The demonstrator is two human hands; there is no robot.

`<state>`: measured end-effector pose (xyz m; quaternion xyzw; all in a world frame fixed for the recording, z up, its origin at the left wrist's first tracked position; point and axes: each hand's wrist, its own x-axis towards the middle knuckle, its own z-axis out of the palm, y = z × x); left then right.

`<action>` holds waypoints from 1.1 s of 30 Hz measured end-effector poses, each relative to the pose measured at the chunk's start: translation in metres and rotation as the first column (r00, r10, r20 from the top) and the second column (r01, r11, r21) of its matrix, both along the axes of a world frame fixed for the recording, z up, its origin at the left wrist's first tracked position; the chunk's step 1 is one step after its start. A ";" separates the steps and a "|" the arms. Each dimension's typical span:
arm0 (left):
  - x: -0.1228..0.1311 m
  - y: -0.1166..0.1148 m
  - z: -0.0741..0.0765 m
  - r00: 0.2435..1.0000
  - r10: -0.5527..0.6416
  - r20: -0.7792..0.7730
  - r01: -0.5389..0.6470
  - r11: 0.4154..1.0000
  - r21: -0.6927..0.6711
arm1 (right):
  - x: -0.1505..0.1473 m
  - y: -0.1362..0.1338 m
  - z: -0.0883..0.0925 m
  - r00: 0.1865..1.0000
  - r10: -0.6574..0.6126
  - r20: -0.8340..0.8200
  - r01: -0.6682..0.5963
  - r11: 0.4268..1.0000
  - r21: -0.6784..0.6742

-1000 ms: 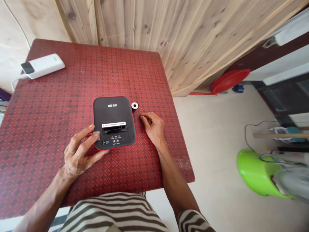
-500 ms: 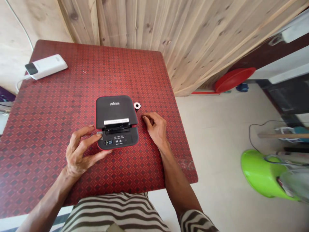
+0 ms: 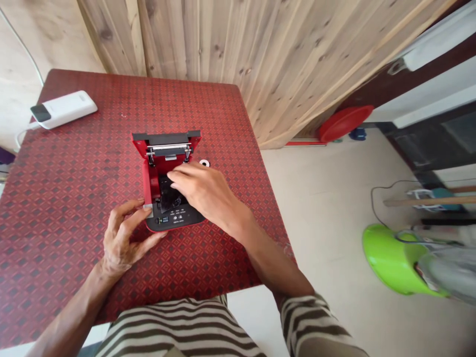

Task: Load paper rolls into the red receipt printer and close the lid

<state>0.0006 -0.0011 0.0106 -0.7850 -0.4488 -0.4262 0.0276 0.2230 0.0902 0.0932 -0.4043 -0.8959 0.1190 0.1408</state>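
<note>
A small black and red label printer point(image 3: 163, 168) sits on the red patterned table point(image 3: 74, 173), its lid standing open toward the wall. My left hand point(image 3: 124, 235) rests at the printer's near left corner, fingers apart, a fingertip on a grey side button. My right hand point(image 3: 203, 191) reaches over the open compartment, fingers bent down toward the black inside; nothing shows in them. A small white ring point(image 3: 204, 162), like a roll core, lies on the table just right of the printer, partly hidden by my right hand.
A white power bank point(image 3: 63, 108) with a cable lies at the table's far left corner. Wooden boards lean behind the table. On the floor to the right are a green plastic object point(image 3: 394, 260), a red basin point(image 3: 344, 123) and dark furniture.
The printer's lid has swung fully open. My right hand moved from the table beside the printer over the open compartment. My left hand stayed at the near left corner.
</note>
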 end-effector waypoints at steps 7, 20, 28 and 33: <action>0.004 -0.001 0.000 0.999 0.026 -0.029 -0.027 0.999 -0.028 | -0.040 0.028 0.004 0.953 0.077 0.293 -0.038 0.990 -0.135; 0.014 0.007 -0.002 1.000 -0.013 0.025 0.017 0.986 -0.165 | -0.008 0.004 0.018 0.999 -0.039 0.033 0.039 0.999 -0.015; 0.009 0.009 0.003 1.000 -0.006 -0.003 0.006 0.986 -0.167 | 0.073 -0.031 0.021 0.771 -0.259 -0.581 0.106 0.953 -0.284; 0.002 0.013 0.005 1.000 -0.010 -0.025 0.005 0.982 -0.187 | 0.089 -0.076 -0.031 0.553 -0.562 -0.615 0.168 0.798 -0.579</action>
